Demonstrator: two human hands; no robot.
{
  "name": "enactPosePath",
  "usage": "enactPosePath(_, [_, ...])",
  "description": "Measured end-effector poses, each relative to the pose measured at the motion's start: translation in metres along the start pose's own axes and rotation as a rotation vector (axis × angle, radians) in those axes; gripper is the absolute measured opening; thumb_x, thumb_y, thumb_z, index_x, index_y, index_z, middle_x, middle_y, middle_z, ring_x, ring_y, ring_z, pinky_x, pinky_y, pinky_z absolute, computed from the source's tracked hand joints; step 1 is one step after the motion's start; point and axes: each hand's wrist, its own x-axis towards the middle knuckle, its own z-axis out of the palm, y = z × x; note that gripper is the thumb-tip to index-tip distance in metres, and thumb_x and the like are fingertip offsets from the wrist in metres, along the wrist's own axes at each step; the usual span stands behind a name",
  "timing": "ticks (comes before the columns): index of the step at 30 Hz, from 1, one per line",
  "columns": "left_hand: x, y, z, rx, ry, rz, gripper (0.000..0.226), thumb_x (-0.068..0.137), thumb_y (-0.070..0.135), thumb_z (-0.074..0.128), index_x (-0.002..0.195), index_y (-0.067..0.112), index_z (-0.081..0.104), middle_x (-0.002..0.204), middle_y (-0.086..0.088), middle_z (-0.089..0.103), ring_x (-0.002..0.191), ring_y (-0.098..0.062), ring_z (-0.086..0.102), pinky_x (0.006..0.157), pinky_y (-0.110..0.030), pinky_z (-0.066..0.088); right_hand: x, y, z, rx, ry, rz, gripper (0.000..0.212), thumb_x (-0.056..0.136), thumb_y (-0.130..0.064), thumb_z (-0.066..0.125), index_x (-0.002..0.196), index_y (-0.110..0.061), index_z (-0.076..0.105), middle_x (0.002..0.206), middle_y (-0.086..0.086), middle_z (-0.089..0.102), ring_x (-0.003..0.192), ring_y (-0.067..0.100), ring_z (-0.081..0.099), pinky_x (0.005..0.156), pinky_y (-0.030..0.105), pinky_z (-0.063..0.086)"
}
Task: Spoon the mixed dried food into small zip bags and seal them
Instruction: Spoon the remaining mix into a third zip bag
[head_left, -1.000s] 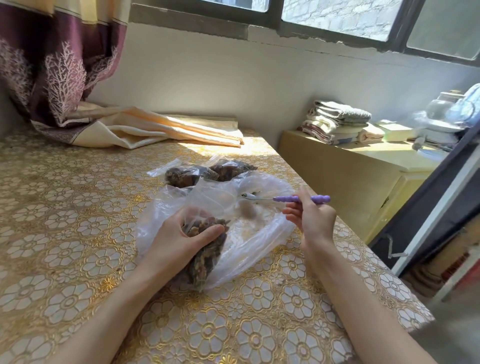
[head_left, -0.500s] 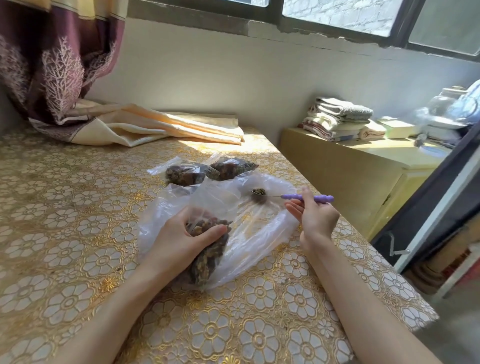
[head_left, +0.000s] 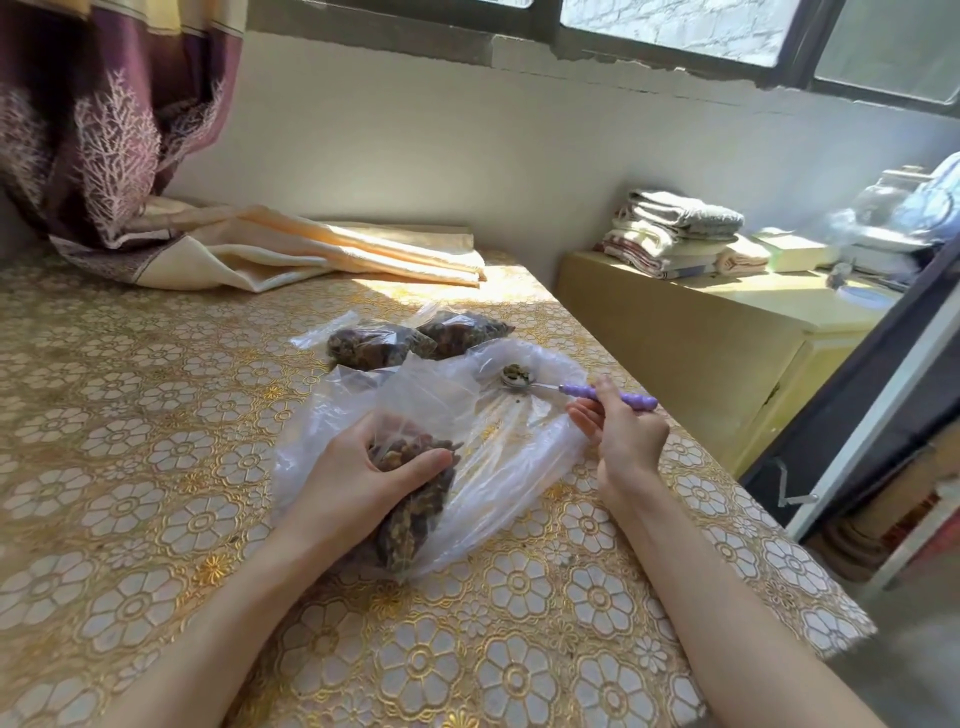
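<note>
My left hand (head_left: 358, 478) grips a small clear zip bag (head_left: 415, 499) partly filled with brown dried food, its mouth held open upward. It rests on a large, nearly empty clear plastic bag (head_left: 519, 447) spread on the table. My right hand (head_left: 621, 439) holds a spoon (head_left: 571, 387) by its purple handle; the metal bowl carries a small heap of dried food and hovers over the large bag's far edge, to the right of the small bag's mouth. Two filled small bags (head_left: 415, 340) lie just behind.
The table has a gold floral cloth (head_left: 156, 467); its right edge drops off near my right arm. A folded cream curtain (head_left: 311, 254) lies at the back. A yellow cabinet (head_left: 701, 343) with stacked towels stands to the right.
The spoon, empty and turned a second ago, now holds a scoop of dried food and has lifted slightly above the large bag. My left hand keeps the small bag in place.
</note>
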Motion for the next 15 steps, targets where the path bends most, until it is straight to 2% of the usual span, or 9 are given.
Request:
enactPosePath(5, [-0.002, 0.002, 0.0, -0.01, -0.002, 0.0, 0.051, 0.052, 0.058, 0.065, 0.092, 0.026, 0.063, 0.086, 0.01, 0.067, 0.073, 0.002, 0.063, 0.063, -0.015, 0.047, -0.002, -0.004, -0.002, 0.015, -0.034, -0.004, 0.032, 0.092, -0.014, 0.06, 0.062, -0.008, 0.069, 0.067, 0.008, 0.072, 0.052, 0.01, 0.064, 0.051, 0.016, 0.054])
enactPosePath(8, [-0.002, 0.001, -0.001, -0.024, 0.001, -0.007, 0.05, 0.053, 0.057, 0.066, 0.093, 0.026, 0.064, 0.088, 0.006, 0.068, 0.078, -0.004, 0.065, 0.066, -0.02, 0.05, -0.004, -0.007, -0.002, -0.002, -0.057, -0.032, 0.035, 0.092, -0.015, 0.06, 0.058, -0.011, 0.069, 0.069, 0.009, 0.073, 0.05, 0.009, 0.062, 0.05, 0.015, 0.053])
enactPosePath(11, [-0.003, 0.002, -0.001, -0.031, -0.002, -0.005, 0.05, 0.053, 0.056, 0.067, 0.092, 0.026, 0.064, 0.087, 0.006, 0.069, 0.078, -0.004, 0.065, 0.065, -0.02, 0.049, -0.006, -0.01, -0.004, -0.012, -0.08, -0.041, 0.033, 0.092, -0.015, 0.06, 0.06, -0.011, 0.069, 0.069, 0.008, 0.073, 0.049, 0.008, 0.061, 0.05, 0.015, 0.053])
enactPosePath(15, [-0.003, 0.002, -0.002, -0.048, 0.003, -0.009, 0.043, 0.058, 0.051, 0.07, 0.091, 0.024, 0.063, 0.088, 0.004, 0.07, 0.081, -0.009, 0.066, 0.073, -0.027, 0.052, -0.01, -0.012, -0.007, -0.021, -0.106, -0.033, 0.031, 0.092, -0.014, 0.059, 0.063, -0.007, 0.068, 0.067, 0.008, 0.072, 0.047, 0.008, 0.06, 0.049, 0.015, 0.052])
